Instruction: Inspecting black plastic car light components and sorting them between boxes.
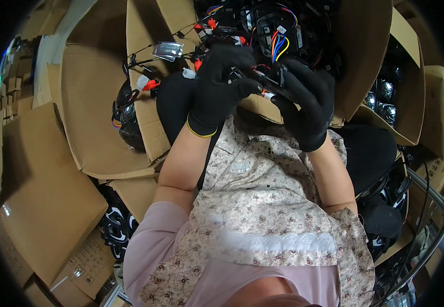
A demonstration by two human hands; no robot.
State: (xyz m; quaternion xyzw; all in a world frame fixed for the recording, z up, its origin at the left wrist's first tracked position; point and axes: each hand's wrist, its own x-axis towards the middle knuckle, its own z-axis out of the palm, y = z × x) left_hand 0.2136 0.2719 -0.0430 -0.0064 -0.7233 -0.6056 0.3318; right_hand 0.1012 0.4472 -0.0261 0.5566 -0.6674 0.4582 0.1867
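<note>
Both my hands wear black gloves and meet in front of me, over the near edge of an open carton. My left hand (218,89) is closed, its thumb and fingers pinching a dark wired part (266,81). My right hand (306,100) curls round the other end of that part. A small white connector (268,95) on short coloured wires shows between the hands; the gloves hide much of the part. Just beyond lie black units with a bundle of red, blue and yellow wires (279,46). Left of my left hand are a silver packet (168,50) and a red-and-white connector (147,84).
The carton (362,46) ahead holds many black wired units. An open carton (96,97) stands at the left, with bagged black parts (130,120) beside its flap. Wrapped items (385,92) fill a box at the right. A metal frame (431,197) stands at the lower right.
</note>
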